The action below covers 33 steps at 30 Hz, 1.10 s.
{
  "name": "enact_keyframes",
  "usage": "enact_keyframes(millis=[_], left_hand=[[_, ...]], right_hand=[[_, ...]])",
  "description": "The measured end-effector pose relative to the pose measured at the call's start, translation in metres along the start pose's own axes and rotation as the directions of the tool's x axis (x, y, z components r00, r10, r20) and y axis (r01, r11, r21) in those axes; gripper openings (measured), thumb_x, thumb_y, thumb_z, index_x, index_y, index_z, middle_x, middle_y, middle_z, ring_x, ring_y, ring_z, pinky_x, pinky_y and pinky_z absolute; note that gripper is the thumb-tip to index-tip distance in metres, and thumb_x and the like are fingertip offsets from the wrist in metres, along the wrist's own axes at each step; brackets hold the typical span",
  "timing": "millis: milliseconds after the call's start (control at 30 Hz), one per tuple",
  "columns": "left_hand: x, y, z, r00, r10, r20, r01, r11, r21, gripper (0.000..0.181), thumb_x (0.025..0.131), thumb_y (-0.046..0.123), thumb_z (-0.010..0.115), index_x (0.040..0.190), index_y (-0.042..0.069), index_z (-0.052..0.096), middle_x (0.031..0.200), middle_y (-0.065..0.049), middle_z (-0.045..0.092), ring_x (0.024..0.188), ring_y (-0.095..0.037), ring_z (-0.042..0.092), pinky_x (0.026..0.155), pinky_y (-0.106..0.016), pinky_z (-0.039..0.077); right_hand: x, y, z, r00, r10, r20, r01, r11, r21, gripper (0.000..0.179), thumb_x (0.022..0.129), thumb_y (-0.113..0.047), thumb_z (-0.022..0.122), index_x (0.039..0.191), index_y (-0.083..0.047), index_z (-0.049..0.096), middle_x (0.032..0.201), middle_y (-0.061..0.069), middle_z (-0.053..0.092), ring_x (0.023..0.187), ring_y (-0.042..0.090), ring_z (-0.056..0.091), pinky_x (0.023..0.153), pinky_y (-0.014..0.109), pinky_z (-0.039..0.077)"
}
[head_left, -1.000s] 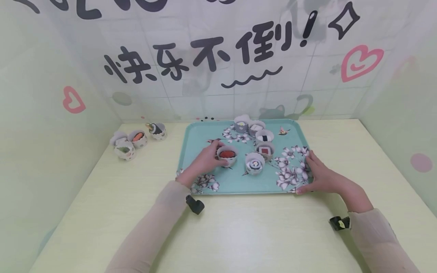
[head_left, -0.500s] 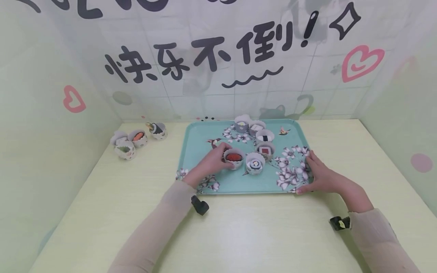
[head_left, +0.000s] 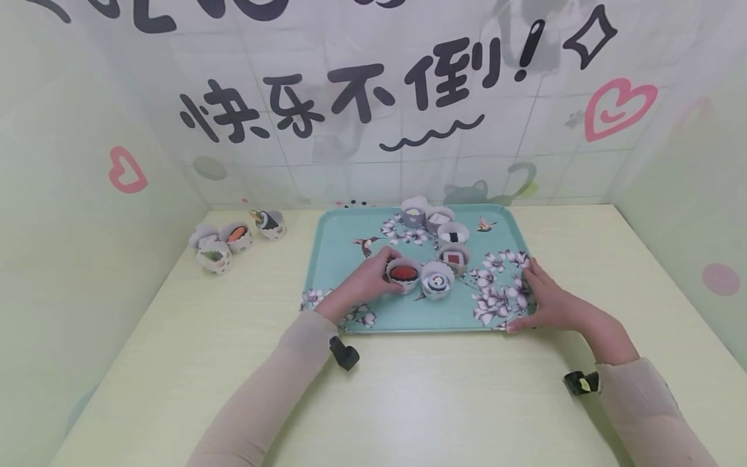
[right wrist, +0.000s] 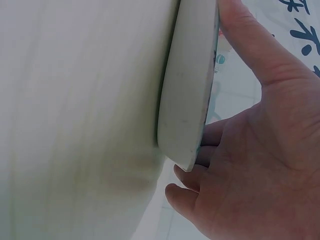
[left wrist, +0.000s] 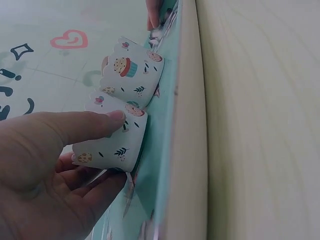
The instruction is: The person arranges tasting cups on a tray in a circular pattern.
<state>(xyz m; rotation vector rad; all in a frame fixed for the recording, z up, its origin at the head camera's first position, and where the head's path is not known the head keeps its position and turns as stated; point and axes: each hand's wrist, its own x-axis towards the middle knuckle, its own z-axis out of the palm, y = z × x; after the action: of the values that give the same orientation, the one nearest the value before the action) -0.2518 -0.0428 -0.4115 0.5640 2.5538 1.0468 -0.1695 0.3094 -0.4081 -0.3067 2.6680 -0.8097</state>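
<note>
My left hand grips a printed paper cup between thumb and fingers. A red-topped sushi piece sits inside it. This cup stands on the turquoise floral tray, right beside another paper cup holding a round sushi roll. My right hand holds the tray's front right corner, thumb at the front edge and fingers along the right side. In the right wrist view, the fingers of the right hand curl about the tray's rim.
Several more paper cups with sushi pieces, among them one with a red-centred square piece, curve back along the tray. At the table's back left stand other cups, including one with an orange-topped piece. A printed wall sheet closes off the back.
My left hand has moved right across the tray with the red-topped sushi's cup, bringing it up beside the cup with the round roll. The right hand stays at the tray corner.
</note>
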Motion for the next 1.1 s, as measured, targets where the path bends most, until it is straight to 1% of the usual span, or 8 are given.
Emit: enact_keyframes(millis=[267,400,567,667,800,967,1100], left_hand=[[-0.002,0.001,0.001,1.000,0.008,-0.008,-0.008,1.000,0.005,0.057,0.087,0.016,0.078,0.133,0.012,0.045,0.133,-0.011,0.061,0.115,-0.024,0.061,0.098,-0.040,0.052],[-0.004,0.002,0.000,1.000,0.002,-0.006,-0.002,1.000,-0.001,0.062,0.086,0.017,0.079,0.136,0.012,0.044,0.135,-0.010,0.059,0.119,-0.024,0.059,0.102,-0.041,0.051],[-0.006,0.003,-0.001,1.000,-0.013,-0.008,0.012,1.000,-0.012,0.065,0.086,0.018,0.079,0.139,0.012,0.043,0.136,-0.010,0.058,0.118,-0.025,0.060,0.101,-0.041,0.051],[-0.008,0.003,-0.003,1.000,-0.028,-0.014,0.027,0.999,-0.040,0.066,0.086,0.019,0.079,0.141,0.013,0.043,0.140,-0.010,0.056,0.123,-0.026,0.058,0.105,-0.041,0.050],[-0.010,0.000,-0.006,1.000,-0.027,-0.016,0.025,0.996,-0.087,0.067,0.086,0.018,0.079,0.141,0.011,0.043,0.144,-0.010,0.054,0.132,-0.027,0.055,0.111,-0.039,0.047],[-0.011,-0.005,-0.010,1.000,-0.002,-0.027,-0.001,0.993,-0.115,0.065,0.085,0.017,0.079,0.139,0.007,0.044,0.142,-0.012,0.055,0.132,-0.028,0.056,0.111,-0.038,0.047],[-0.012,-0.009,-0.014,0.999,0.000,-0.032,-0.004,0.990,-0.138,0.064,0.087,0.018,0.078,0.139,0.007,0.043,0.143,-0.011,0.055,0.134,-0.028,0.054,0.112,-0.039,0.046]], right_hand=[[0.000,-0.002,0.000,1.000,0.004,0.002,-0.004,1.000,0.006,0.133,0.071,-0.039,0.088,0.149,0.020,-0.002,0.157,0.040,-0.018,0.147,0.056,-0.012,0.115,0.073,0.010],[0.000,-0.002,0.001,1.000,0.003,0.001,-0.003,1.000,0.009,0.134,0.071,-0.040,0.088,0.149,0.020,-0.002,0.157,0.040,-0.018,0.146,0.056,-0.012,0.115,0.073,0.010],[0.000,-0.002,0.001,1.000,0.007,0.002,-0.007,1.000,0.012,0.134,0.071,-0.040,0.088,0.149,0.020,-0.002,0.157,0.040,-0.018,0.146,0.056,-0.012,0.115,0.073,0.010],[-0.001,-0.001,0.001,1.000,0.001,0.002,-0.001,1.000,0.014,0.134,0.071,-0.041,0.088,0.149,0.021,-0.002,0.156,0.040,-0.019,0.146,0.057,-0.012,0.115,0.073,0.010],[-0.001,-0.001,0.001,1.000,0.007,0.003,-0.007,1.000,0.010,0.134,0.071,-0.041,0.088,0.149,0.021,-0.002,0.156,0.040,-0.019,0.146,0.057,-0.012,0.115,0.073,0.010],[0.000,0.000,0.001,1.000,0.011,0.003,-0.011,1.000,0.006,0.135,0.071,-0.042,0.088,0.149,0.020,-0.003,0.156,0.040,-0.019,0.146,0.057,-0.012,0.115,0.073,0.010],[0.000,0.000,0.000,1.000,0.009,0.004,-0.009,1.000,0.011,0.135,0.071,-0.042,0.088,0.149,0.020,-0.003,0.157,0.039,-0.020,0.146,0.056,-0.013,0.115,0.074,0.010]])
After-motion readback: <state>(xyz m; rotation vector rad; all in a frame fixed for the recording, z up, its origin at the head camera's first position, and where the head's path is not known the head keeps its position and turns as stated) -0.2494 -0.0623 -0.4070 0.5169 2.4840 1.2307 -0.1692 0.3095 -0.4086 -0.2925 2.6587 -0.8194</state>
